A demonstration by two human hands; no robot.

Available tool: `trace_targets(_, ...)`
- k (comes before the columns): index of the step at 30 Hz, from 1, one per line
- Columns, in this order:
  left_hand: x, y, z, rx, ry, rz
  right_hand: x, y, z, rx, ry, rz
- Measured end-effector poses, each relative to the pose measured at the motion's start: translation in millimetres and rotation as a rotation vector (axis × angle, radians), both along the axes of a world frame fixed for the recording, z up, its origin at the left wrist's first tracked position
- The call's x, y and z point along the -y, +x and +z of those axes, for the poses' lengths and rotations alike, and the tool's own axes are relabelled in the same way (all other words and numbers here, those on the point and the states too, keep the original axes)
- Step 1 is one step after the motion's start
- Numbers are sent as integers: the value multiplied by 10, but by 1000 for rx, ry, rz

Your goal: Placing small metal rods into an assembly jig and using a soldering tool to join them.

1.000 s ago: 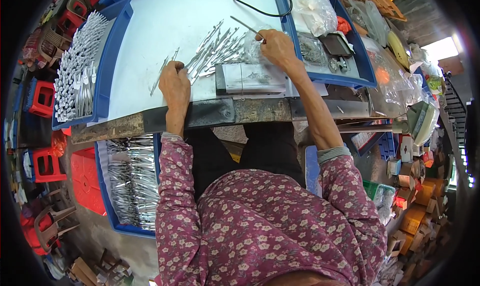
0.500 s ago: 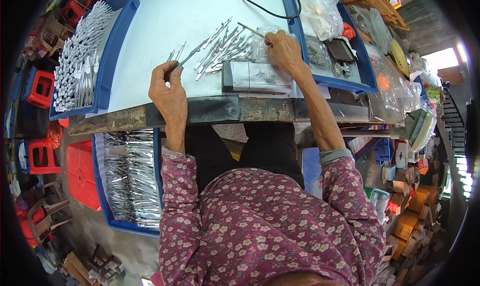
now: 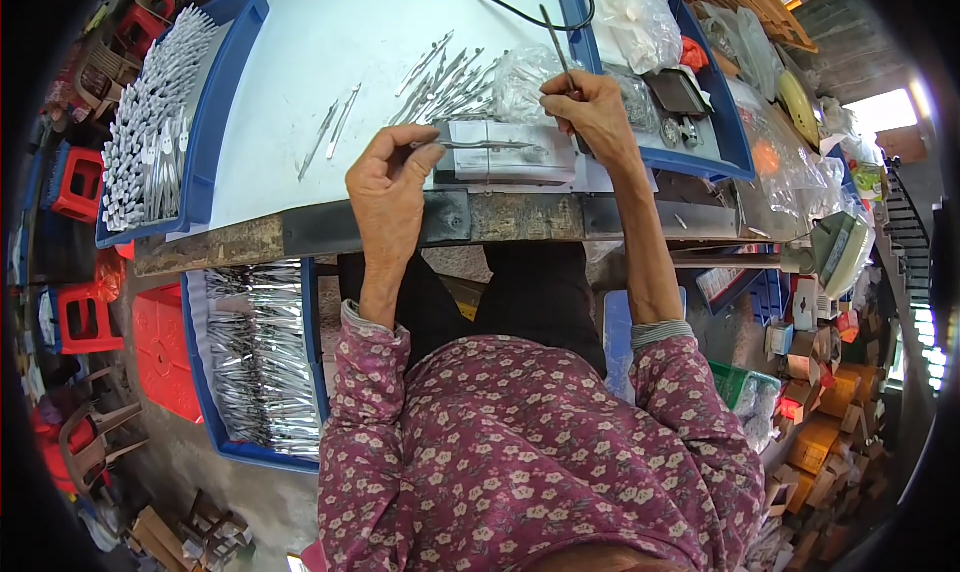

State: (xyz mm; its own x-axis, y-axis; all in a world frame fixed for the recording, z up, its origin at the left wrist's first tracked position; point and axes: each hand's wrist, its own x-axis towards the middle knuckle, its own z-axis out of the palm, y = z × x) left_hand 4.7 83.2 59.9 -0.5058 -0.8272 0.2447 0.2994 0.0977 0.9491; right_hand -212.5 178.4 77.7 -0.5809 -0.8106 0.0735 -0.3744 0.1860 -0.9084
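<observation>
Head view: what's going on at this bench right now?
A person in a floral top sits at a white worktable handling slim metal pieces. The left hand pinches one thin metal piece level over a small flat block near the table's front edge. The right hand holds a thin tool pointing up and away. A loose heap of metal pieces lies just beyond the hands. A blue tray of sorted pieces sits to the left, and another blue tray is below the table.

Left hand pinched shut, right hand curled closed
</observation>
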Motion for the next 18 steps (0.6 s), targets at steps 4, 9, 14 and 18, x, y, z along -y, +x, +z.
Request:
trace_targets(4,-61,-61,-26,17,52,-63,-118,107,90,159,-95,23)
trace_targets(9,-114,-108,-33,-11,127,-168,-177,241,138,272,-144,63)
trace_targets(14,-156,-133,-55,-34,144,-210,-234,240,144,-103,15,77)
trace_targets(18,-175,-137,-57,30,91,-225,-233,337,121,-506,140,63)
